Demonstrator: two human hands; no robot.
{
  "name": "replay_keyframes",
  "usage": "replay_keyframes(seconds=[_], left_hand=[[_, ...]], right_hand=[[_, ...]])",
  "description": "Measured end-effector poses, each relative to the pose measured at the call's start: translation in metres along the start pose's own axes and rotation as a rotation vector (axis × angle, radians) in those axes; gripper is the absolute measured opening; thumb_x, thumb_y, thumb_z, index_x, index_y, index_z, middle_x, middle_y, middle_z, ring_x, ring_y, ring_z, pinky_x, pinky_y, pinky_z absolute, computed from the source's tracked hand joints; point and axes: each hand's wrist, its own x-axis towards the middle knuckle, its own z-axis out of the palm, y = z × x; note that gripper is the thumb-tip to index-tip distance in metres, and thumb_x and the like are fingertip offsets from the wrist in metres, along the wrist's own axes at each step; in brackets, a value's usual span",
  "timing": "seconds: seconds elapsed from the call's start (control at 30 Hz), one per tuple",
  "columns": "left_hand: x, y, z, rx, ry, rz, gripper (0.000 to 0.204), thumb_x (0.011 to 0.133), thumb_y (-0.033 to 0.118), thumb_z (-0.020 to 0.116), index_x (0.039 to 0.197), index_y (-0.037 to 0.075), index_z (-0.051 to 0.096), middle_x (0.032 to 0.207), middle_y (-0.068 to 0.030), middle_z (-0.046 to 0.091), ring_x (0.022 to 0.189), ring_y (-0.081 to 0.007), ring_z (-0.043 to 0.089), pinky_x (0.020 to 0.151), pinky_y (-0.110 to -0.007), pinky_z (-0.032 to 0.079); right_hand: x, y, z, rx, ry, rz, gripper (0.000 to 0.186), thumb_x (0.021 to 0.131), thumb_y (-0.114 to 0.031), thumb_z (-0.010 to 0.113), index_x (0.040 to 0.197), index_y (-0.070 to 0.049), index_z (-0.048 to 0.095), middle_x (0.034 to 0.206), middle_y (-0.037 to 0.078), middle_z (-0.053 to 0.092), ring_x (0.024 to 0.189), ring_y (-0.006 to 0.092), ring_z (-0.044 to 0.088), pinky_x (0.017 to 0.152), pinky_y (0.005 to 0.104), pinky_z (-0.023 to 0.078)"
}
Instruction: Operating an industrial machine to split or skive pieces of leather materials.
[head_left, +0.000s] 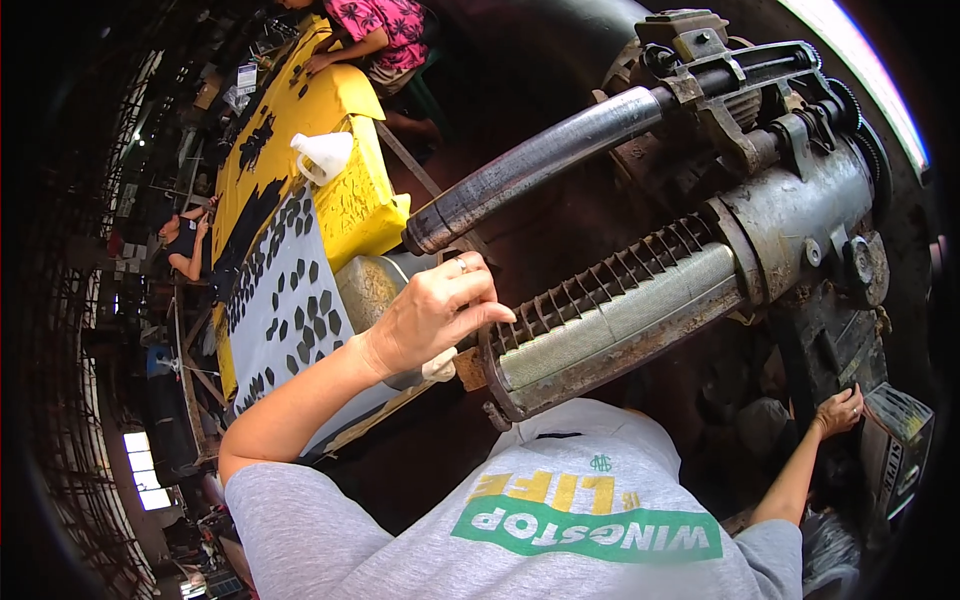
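A heavy metal machine with a spiral screw lying in an open trough fills the right half. Along the trough's near side runs a perforated metal plate. My left hand, with a ring on it, is at the trough's left end, its fingers bent and the thumb and fingertips pinched together beside the screw's end. Whatever the pinch holds is too small to make out. Low on the right, my right hand curls its fingers against the machine's dark metal frame; what lies under them is hidden.
A dark metal roller slants above the trough, with gears at the upper right. At left, a yellow-covered table bears a white jug and a pale sheet with dark cut pieces. Two people work around it. A box stands beside my right hand.
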Motion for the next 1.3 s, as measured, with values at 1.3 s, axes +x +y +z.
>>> replay_keyframes(seconds=[1.3], left_hand=[[0.025, 0.014, -0.012, 0.345, -0.327, 0.615, 0.007, 0.066, 0.009, 0.057, 0.068, 0.002, 0.058, 0.080, -0.0048, 0.053, 0.075, -0.0176, 0.055, 0.068, -0.028, 0.048]], right_hand=[[-0.001, -0.012, -0.010, 0.047, 0.016, 0.010, 0.025, 0.088, -0.029, 0.048, 0.107, -0.019, 0.061, 0.112, 0.005, 0.058, 0.104, 0.0264, 0.052, 0.088, 0.0394, 0.041]])
